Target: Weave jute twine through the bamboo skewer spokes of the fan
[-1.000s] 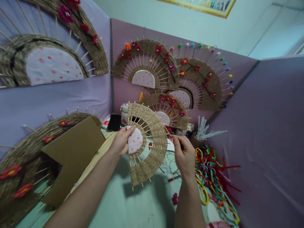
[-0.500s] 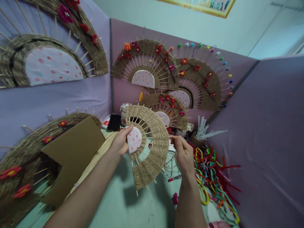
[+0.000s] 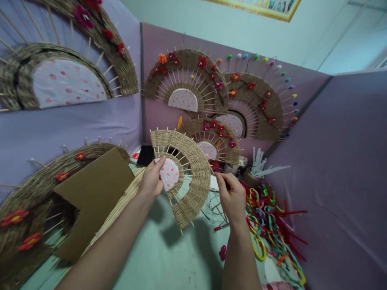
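The table (image 3: 169, 262) had a pale green top; a brown cardboard sheet (image 3: 90, 197) lay along its left edge; a tangle of coloured pipe cleaners (image 3: 269, 217) lay along its right edge; a red pen (image 3: 221, 227) and a small magenta flower (image 3: 223, 253) lay beside that tangle.

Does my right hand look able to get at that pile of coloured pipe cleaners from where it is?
Probably yes. The right hand is beside the pipe cleaners, with nothing between them, though its fingers are pinched at the woven fan edge.
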Demonstrator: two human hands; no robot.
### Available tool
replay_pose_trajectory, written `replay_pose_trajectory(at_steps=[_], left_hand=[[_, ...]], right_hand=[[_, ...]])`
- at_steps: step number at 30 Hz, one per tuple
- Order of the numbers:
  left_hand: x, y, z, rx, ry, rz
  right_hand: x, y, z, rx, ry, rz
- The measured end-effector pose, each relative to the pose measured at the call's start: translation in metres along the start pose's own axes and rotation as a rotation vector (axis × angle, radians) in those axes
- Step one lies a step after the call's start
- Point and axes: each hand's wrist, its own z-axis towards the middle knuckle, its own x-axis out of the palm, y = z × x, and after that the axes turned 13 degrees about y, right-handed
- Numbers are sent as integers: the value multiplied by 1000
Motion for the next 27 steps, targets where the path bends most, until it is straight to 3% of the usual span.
replay_pose_trajectory(at_steps=[5,16,27], left_hand=[[-2,1,3,26,-40,-52],[4,-3,1,-120,-132,-158],[2,-2,5,38,-184,-208]], right_hand=[[2,4,0,-48,8,6],[5,-4,-2,-16,26,195],[6,3,0,-33,82,105]])
